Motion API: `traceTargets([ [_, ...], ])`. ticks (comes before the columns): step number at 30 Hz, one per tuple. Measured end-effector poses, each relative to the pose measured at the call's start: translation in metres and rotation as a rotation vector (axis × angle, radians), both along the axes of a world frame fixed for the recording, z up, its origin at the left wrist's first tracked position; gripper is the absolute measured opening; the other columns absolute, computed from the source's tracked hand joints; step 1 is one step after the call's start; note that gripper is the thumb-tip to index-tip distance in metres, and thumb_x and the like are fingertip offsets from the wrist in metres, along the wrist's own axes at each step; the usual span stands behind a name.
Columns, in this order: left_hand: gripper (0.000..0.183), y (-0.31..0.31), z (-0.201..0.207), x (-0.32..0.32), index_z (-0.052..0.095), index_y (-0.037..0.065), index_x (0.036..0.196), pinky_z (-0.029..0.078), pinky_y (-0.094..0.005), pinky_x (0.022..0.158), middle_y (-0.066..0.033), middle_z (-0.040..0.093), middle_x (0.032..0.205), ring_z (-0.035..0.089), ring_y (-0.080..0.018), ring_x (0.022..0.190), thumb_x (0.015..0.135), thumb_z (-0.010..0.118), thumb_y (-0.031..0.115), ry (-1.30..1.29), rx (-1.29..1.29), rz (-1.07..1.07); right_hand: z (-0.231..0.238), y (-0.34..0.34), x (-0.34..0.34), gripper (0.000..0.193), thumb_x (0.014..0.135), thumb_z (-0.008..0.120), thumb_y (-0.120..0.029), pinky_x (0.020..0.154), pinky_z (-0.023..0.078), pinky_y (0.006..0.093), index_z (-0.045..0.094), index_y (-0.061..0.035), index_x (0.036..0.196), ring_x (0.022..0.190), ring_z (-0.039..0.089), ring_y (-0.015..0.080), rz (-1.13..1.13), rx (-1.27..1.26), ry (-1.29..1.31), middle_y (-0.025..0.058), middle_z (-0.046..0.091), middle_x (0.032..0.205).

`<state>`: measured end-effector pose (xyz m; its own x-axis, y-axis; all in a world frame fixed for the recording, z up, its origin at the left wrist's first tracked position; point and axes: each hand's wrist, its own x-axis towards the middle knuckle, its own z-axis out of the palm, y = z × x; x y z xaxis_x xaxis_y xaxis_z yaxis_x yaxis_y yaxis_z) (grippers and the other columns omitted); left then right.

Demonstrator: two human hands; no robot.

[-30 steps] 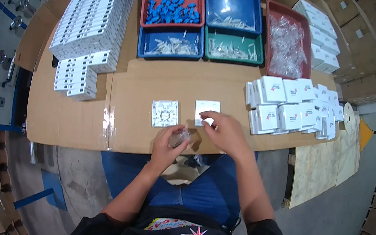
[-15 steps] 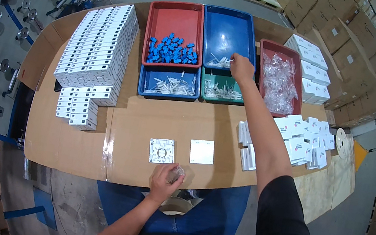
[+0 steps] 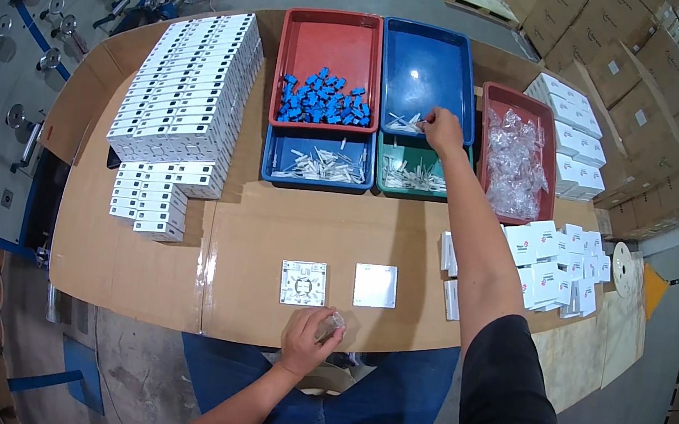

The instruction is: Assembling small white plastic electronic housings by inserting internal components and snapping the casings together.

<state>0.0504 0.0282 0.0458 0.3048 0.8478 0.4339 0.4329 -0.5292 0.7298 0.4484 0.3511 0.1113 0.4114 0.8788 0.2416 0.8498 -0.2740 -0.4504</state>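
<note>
Near the table's front edge my left hand (image 3: 306, 339) is closed around a small, crinkled see-through plastic bag (image 3: 328, 326); its contents cannot be made out. Just beyond that hand lies a white square frame (image 3: 303, 284) with a patterned inside. To its right rests a plain white square plate (image 3: 375, 286). My right hand (image 3: 444, 132) reaches over the front of the far blue tray (image 3: 426, 59), fingertips pinched beside a small heap of thin white pieces (image 3: 406, 121). Whatever is between those fingertips is too small to tell.
A red tray (image 3: 334, 38) holds blue parts; a blue tray (image 3: 275, 142) and a green tray (image 3: 382, 185) hold small whitish pieces. Plastic bags (image 3: 516, 166) fill another red tray. White boxes (image 3: 185, 85) are stacked left, white plates (image 3: 547, 271) piled right beside a tape roll (image 3: 623, 267).
The whole view has shifted slightly, moving the table's contents right and down in the picture. Both hands keep nearly the same places, the right at the blue tray, the left on the bag.
</note>
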Motion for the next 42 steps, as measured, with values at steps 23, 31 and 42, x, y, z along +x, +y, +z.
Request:
traceTargets([
  [23, 0.042, 0.006, 0.006, 0.002, 0.069, 0.007, 0.118, 0.054, -0.0375, 0.082, -0.0078, 0.071, 0.105, 0.068, -0.0269, 0.094, 0.080, 0.084, 0.017, -0.078, 0.012, 0.036, 0.005, -0.313, -0.145, 0.015, 0.097, 0.067, -0.006, 0.062, 0.046, 0.0198, 0.062, -0.0021, 0.111, 0.081, 0.066, 0.0061, 0.178, 0.005, 1.000, 0.0091, 0.077, 0.100],
  [31, 0.042, 0.003, 0.011, -0.001, 0.069, 0.004, 0.117, 0.055, -0.0380, 0.085, -0.0112, 0.070, 0.107, 0.068, -0.0294, 0.097, 0.079, 0.084, 0.012, -0.076, 0.007, 0.014, -0.005, -0.358, -0.207, 0.012, 0.095, 0.071, -0.006, 0.060, 0.043, 0.0201, 0.064, -0.0014, 0.104, 0.071, 0.057, 0.0031, 0.251, -0.017, 1.014, 0.0019, 0.071, 0.085],
  [42, 0.037, 0.004, 0.012, -0.005, 0.070, 0.006, 0.115, 0.053, -0.0400, 0.089, -0.0109, 0.070, 0.111, 0.067, -0.0304, 0.104, 0.081, 0.081, 0.015, -0.099, 0.003, -0.039, 0.017, -0.356, -0.223, 0.013, 0.091, 0.073, -0.008, 0.056, 0.041, 0.0268, 0.072, 0.0000, 0.101, 0.058, 0.049, 0.0095, 0.406, -0.016, 0.594, 0.0058, 0.067, 0.078],
])
